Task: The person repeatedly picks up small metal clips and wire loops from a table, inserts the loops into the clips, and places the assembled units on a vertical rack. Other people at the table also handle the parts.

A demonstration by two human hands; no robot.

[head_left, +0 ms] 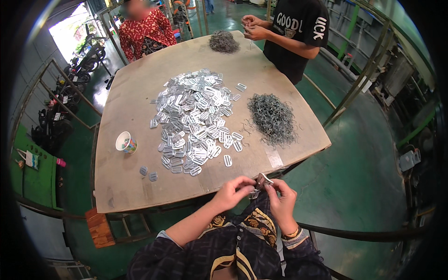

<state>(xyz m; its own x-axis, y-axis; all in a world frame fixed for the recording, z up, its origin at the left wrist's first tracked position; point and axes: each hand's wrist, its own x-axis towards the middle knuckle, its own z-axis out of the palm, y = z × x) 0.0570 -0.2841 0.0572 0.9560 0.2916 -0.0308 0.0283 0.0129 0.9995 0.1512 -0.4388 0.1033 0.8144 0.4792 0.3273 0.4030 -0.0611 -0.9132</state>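
Just off the near edge of the table, my left hand (232, 193) and my right hand (283, 200) meet with fingers pinched. Between them is a small shiny metal slotted buckle (264, 179), tilted up and gripped from both sides. Below it, by my left fingertips, bits of bent metal (254, 193) show; whether they are joined to the buckle I cannot make out. Ahead lies a large heap of flat silver slotted buckles (193, 112). To its right sits a tangled pile of thin dark wire hooks (271, 119).
The brown table (126, 93) carries a paper cup (126, 143) at left and two separate buckles (149, 174) near its front edge. A smaller wire pile (224, 42) lies at the far side. One person (144, 28) is far left; another (296, 37) works far right.
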